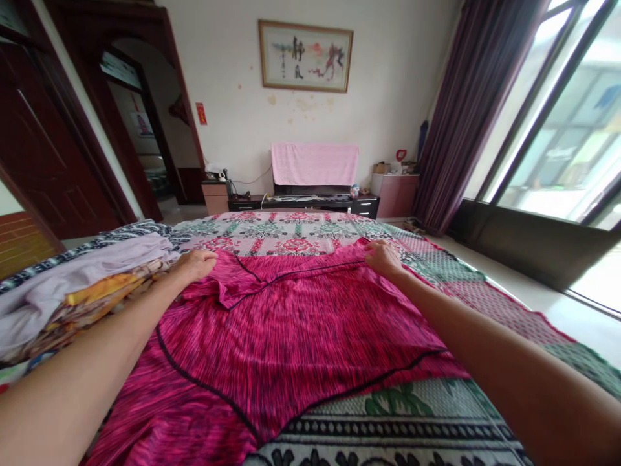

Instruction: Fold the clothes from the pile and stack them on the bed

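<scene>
Had the streaked magenta top spread across the middle and lower part of the frame; had the left hand closed on its bunched far edge, left of centre; had the right hand closed on the opposite far corner, right of centre, with curled fingers around the cloth; could not make out the fingertips of either; held the two well apart, with a folded flap and a line of black piping between them; saw more black piping curving across the lower left and lower right of the top, and a crumpled portion at the bottom left; had it lying flat for the most part on a floral bedspread, patterned in red, green, white and black; saw a heap at the left edge, with a lilac cloth and a yellow-and-brown printed cloth in it, near the left forearm; noted a pink towel draped above a low black cabinet at upper centre; noted a gold-framed calligraphy painting on the wall above, a purple striped curtain beside a window at upper right, and a dark red wooden door at upper left.
</scene>
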The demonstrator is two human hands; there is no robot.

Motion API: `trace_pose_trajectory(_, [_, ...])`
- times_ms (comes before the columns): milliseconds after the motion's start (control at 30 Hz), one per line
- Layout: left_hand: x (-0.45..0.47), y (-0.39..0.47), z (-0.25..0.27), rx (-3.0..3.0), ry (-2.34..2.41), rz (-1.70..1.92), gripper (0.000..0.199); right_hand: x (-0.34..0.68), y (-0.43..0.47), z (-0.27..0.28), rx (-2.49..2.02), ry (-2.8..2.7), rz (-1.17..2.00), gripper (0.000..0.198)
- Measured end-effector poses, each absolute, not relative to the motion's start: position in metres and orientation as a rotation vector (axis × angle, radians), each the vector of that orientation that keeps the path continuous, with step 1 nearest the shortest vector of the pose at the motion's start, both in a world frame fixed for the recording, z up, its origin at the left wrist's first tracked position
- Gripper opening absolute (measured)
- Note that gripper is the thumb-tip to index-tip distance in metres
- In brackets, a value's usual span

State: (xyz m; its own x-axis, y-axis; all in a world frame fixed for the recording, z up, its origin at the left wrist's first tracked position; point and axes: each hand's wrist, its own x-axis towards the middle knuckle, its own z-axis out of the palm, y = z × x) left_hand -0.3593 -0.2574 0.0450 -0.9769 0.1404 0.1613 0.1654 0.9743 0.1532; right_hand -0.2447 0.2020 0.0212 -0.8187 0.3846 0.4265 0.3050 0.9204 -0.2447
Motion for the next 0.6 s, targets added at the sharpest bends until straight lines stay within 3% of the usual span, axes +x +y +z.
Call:
trace_pose_trajectory(200, [-0.372, -0.242, 0.028, -0.221, -3.127, -0.138, 0.039, -0.249, 0.186, 0.015, -0.462, -2.881, 0.14, 0.032])
trace_pose_trajectory(467, [-0.366, -0.24, 0.03, -0.244, -2.995, -0.126, 0.059, -0.246, 0.202, 0.013, -0.498, -2.818, 0.215, 0.033])
trace_pose_trajectory(600, [-0.348, -0.235, 0.036, -0.378, -2.908, -0.153, 0.057, -0.239, 0.221, 0.016, -0.641, -2.727, 0.204, 0.035])
